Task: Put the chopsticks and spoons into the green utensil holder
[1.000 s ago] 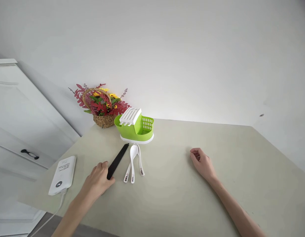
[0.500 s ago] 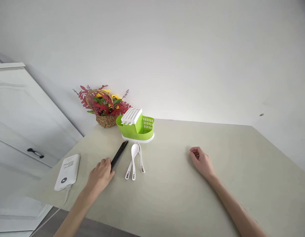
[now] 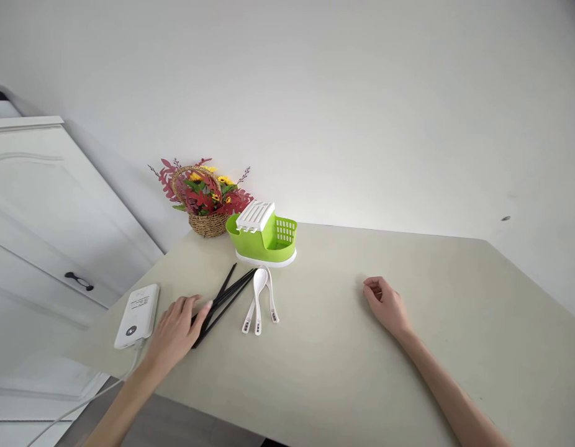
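Note:
My left hand [image 3: 176, 326] lies over several black chopsticks [image 3: 228, 294], its thumb and fingers apart. The chopsticks rest fanned out and crossing on the table, their lower ends partly hidden by the hand. Just right of them are white spoons [image 3: 259, 282] with small dark marks on their handles, overlapping one another. Behind the spoons stands a green utensil holder [image 3: 257, 250] with a white slotted top [image 3: 256, 215] and a white base. Away to the right, my right hand [image 3: 385, 305] rests on the table with its fingers curled in and nothing visible in them.
A wicker basket of red and yellow flowers [image 3: 208, 225] stands behind the holder's left side. At the table's left edge lies a white power bank [image 3: 137, 315] with a cable [image 3: 115, 382] running down off the table. A white cabinet [image 3: 40, 217] stands left; a wall [image 3: 362, 124] is behind.
My left hand has loosened from the chopstick bundle, and the chopsticks have spread apart on the table. The whole view has shifted slightly. My right hand keeps its curled pose.

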Action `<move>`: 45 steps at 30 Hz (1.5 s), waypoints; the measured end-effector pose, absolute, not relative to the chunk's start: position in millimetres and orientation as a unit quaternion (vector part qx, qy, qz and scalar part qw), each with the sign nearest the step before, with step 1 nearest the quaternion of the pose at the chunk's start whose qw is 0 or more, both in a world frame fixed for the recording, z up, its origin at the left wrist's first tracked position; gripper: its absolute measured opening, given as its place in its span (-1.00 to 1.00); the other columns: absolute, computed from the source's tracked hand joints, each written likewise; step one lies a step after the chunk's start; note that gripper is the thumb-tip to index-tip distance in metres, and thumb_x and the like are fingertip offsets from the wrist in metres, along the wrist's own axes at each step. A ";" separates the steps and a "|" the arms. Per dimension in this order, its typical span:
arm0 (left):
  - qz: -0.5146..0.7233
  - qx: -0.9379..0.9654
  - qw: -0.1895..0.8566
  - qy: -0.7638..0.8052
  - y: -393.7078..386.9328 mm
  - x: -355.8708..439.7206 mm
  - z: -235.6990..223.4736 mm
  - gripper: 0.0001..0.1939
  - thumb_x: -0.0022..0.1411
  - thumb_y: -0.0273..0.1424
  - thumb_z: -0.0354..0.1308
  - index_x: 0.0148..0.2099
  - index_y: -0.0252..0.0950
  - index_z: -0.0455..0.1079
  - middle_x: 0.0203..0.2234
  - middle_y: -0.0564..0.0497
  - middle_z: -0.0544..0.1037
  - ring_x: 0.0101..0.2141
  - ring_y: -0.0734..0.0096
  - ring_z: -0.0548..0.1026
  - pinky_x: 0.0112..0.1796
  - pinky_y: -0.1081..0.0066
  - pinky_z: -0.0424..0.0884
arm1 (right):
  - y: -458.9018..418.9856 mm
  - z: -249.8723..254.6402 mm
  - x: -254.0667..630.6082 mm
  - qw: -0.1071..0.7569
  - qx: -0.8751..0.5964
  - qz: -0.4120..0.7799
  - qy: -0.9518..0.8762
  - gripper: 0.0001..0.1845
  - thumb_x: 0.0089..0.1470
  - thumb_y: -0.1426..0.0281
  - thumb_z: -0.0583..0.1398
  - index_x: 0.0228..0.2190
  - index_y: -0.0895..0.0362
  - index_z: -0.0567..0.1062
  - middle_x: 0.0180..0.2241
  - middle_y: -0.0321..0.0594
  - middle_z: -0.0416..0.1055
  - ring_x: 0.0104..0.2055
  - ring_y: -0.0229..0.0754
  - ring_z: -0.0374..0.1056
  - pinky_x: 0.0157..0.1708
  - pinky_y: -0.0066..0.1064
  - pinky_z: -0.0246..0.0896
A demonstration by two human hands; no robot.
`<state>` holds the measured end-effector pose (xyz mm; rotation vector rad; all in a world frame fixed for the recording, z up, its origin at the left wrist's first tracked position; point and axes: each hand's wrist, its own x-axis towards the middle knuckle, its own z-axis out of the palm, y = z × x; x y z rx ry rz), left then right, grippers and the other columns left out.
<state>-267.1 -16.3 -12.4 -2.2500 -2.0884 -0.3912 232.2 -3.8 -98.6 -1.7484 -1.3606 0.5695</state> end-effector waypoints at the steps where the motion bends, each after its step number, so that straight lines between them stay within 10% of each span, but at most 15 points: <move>1: -0.135 -0.710 0.030 -0.691 -16.9 -267.2 -12.1 -0.39 0.41 0.03 -0.21 0.11 -0.33 0.38 0.00 -0.33 0.54 0.06 -0.19 0.50 0.03 -0.03 0.42 | -3.7 -98.5 232.1 0.415 -0.696 0.226 -0.541 -0.73 0.17 0.15 0.10 -0.20 0.02 0.44 -0.24 -0.19 0.56 -0.28 -0.10 0.45 -0.23 -0.25 0.29; 7: -0.115 -0.600 0.032 -0.791 -21.0 -275.0 -6.9 -0.35 0.42 -0.02 -0.28 0.09 -0.48 0.35 -0.08 -0.48 0.53 -0.13 -0.27 0.57 -0.20 -0.02 0.48 | -3.2 -99.4 232.1 0.411 -0.700 0.230 -0.537 -0.74 0.18 0.15 0.11 -0.21 0.02 0.44 -0.24 -0.20 0.56 -0.29 -0.09 0.44 -0.23 -0.24 0.29; 19: -0.024 -0.531 -0.015 -0.847 -24.5 -290.2 12.0 -0.32 0.43 0.01 -0.38 0.10 -0.45 0.29 0.03 -0.39 0.52 0.00 -0.22 0.54 -0.03 0.01 0.42 | -3.3 -100.6 233.2 0.401 -0.705 0.228 -0.538 -0.74 0.18 0.14 0.10 -0.20 0.02 0.45 -0.22 -0.20 0.56 -0.28 -0.11 0.44 -0.25 -0.27 0.29; 28: -0.187 -0.684 0.054 -0.703 -18.9 -219.8 -34.0 -0.31 0.38 0.03 -0.11 0.23 -0.47 0.24 0.11 -0.41 0.46 0.15 -0.19 0.42 0.12 -0.03 0.34 | -3.5 -100.2 233.2 0.411 -0.701 0.220 -0.540 -0.74 0.18 0.15 0.10 -0.21 0.02 0.45 -0.24 -0.20 0.56 -0.30 -0.12 0.44 -0.24 -0.27 0.29; 36: -0.043 -0.667 0.059 -0.742 2.5 -176.1 -18.2 -0.23 0.23 -0.29 0.09 0.37 -0.62 0.05 0.19 -0.48 0.38 0.20 -0.21 0.36 0.15 0.00 0.29 | -2.3 -100.2 233.3 0.411 -0.703 0.226 -0.534 -0.76 0.18 0.16 0.11 -0.21 0.01 0.44 -0.26 -0.24 0.56 -0.31 -0.15 0.44 -0.23 -0.28 0.29; 45: 0.076 -0.632 -0.029 -0.770 19.3 -181.3 13.4 -0.64 0.26 -0.35 0.07 0.05 -0.41 0.34 -0.09 -0.28 0.53 -0.05 -0.03 0.52 -0.08 0.19 0.40 | -2.0 -98.5 232.9 0.414 -0.698 0.220 -0.542 -0.75 0.17 0.17 0.11 -0.20 0.02 0.46 -0.24 -0.21 0.57 -0.31 -0.14 0.46 -0.25 -0.29 0.31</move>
